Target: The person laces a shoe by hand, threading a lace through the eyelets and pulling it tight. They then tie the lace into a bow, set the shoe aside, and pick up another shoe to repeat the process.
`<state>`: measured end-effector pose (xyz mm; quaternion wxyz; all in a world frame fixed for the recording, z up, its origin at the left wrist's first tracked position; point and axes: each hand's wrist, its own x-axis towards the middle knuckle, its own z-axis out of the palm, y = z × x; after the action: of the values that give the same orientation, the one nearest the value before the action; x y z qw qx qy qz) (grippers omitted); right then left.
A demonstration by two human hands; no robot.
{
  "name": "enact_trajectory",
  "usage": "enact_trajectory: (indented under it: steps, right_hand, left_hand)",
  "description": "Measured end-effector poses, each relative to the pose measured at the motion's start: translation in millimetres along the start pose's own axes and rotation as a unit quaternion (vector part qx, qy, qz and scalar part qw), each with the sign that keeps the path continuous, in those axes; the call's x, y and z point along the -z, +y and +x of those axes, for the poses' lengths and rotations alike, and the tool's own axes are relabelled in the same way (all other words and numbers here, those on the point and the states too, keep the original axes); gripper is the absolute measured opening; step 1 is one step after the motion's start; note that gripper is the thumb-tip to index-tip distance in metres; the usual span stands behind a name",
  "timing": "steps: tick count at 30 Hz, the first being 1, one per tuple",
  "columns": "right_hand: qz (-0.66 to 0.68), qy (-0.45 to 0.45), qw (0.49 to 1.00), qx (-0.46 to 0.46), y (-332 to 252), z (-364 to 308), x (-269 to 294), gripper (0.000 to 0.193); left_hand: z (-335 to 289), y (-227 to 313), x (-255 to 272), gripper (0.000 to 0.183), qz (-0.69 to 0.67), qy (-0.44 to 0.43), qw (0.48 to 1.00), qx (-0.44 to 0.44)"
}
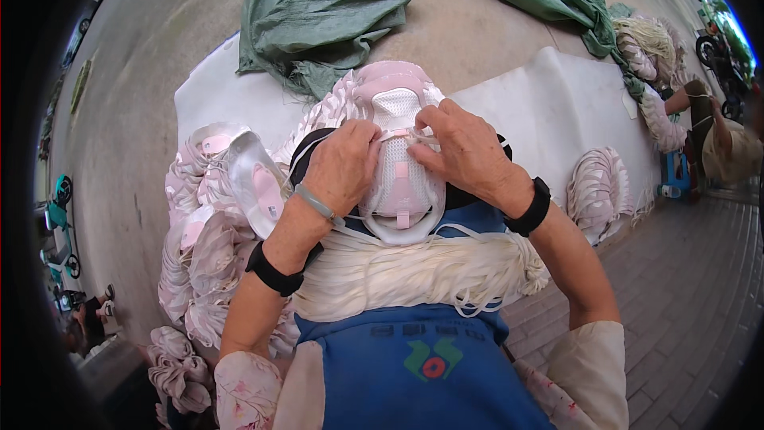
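A pink and white mesh shoe upper (398,179) rests on my lap, its toe pointing away and its heel loop toward me. A thin cream shoelace (432,140) crosses it near the eyelets. My left hand (344,163) is closed at the upper's left edge, fingertips pinching the lace. From the other side my right hand (468,151) pinches the lace between thumb and curled fingers. Below the upper, a thick bundle of cream laces (414,271) lies across my blue apron (398,374).
Stacked pink and white uppers (203,263) stand at my left, with another row (598,191) at the right. White sheeting (541,103) covers the ground ahead, under green sacks (326,12). A seated person (720,135) is at the far right, near more uppers and laces.
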<state>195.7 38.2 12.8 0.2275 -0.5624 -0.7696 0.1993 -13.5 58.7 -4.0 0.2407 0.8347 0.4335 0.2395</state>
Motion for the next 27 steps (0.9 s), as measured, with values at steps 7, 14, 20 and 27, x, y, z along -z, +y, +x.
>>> enact_trajectory:
  steps: [7,14,20,27]
  right_hand:
    - [0.046,-0.090,0.994,-0.041,10,11,0,0.019]
    - [-0.191,-0.057,0.960,0.198,11,3,24,0.009]
    - [-0.104,-0.078,0.990,0.047,30,-18,18,0.017]
    - [0.033,-0.004,0.999,0.031,20,-7,-1,0.018]
  left_hand:
    - [4,-5,-2,0.009,0.012,-0.005,1.000,-0.009]
    - [8,-11,6,0.007,0.047,-0.001,0.998,-0.037]
    - [7,-24,3,0.011,0.066,-0.016,0.993,-0.101]
    - [4,-23,2,0.013,-0.043,0.016,0.998,-0.041]
